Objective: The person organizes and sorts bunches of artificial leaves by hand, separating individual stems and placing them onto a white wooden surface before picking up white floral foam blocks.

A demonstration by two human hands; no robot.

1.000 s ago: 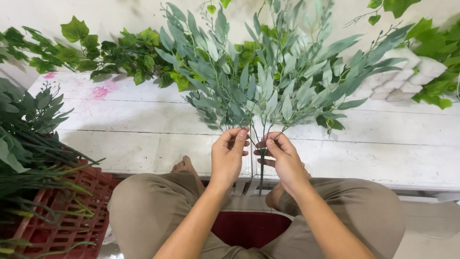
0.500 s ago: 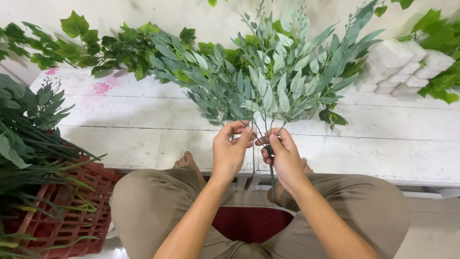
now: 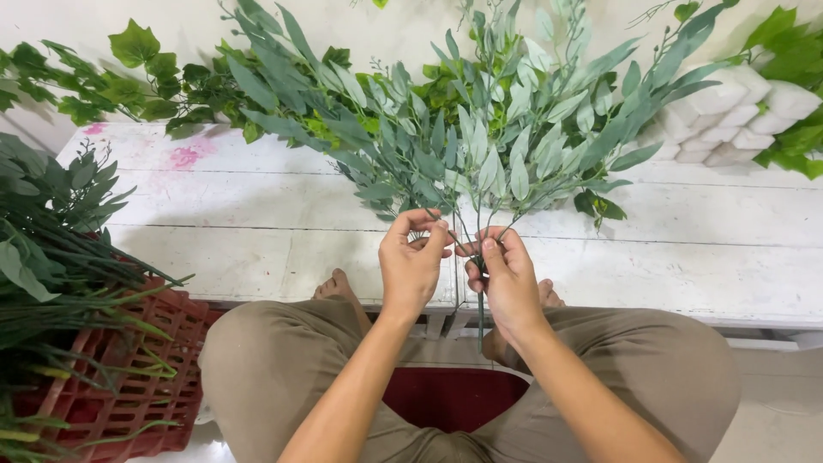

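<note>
- Stems of a grey-green leafy spray (image 3: 480, 146) meet between both hands, the foliage fanning toward 12 o'clock over the white wooden table (image 3: 257, 223)
- right hand (image 3: 506, 279) is clenched round the gathered stems
- left hand (image 3: 413, 261) pinches one thin stem at its fingertips, just at 9 o'clock of the right
- red plastic crate (image 3: 129, 377) of green stalks sits at 8 o'clock
- ivy garland (image 3: 129, 81) lies at 11 o'clock, white foam blocks (image 3: 729, 111) at 2 o'clock

Grey-green leafy sprigs (image 3: 480, 146), red slatted crate (image 3: 129, 386), white-painted table (image 3: 257, 223)
</note>
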